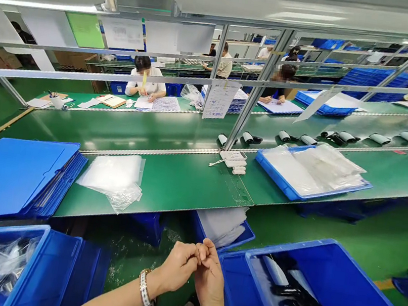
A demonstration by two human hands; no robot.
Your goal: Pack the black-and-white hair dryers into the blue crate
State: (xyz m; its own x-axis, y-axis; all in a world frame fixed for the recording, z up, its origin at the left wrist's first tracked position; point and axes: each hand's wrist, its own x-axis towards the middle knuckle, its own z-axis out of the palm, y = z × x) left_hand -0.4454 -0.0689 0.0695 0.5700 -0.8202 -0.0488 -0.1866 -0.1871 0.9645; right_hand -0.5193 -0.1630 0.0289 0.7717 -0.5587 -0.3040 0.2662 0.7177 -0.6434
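Long green counter (pixel 168 183) fills the middle of the frame, with blue folders (pixel 12 175) at left and a pile of clear bags (pixel 114 178) beside them. Lower right, a blue bin (pixel 359 294) holds black-and-white parts. Bottom centre, the left hand (pixel 177 266) and right hand (pixel 208 276) meet, fingertips pinched together; can't tell on what. Anything tiny between them could easily slip to the floor.

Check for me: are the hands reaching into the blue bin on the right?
No, both hands meet fingertip to fingertip above the floor, left of the blue bin.
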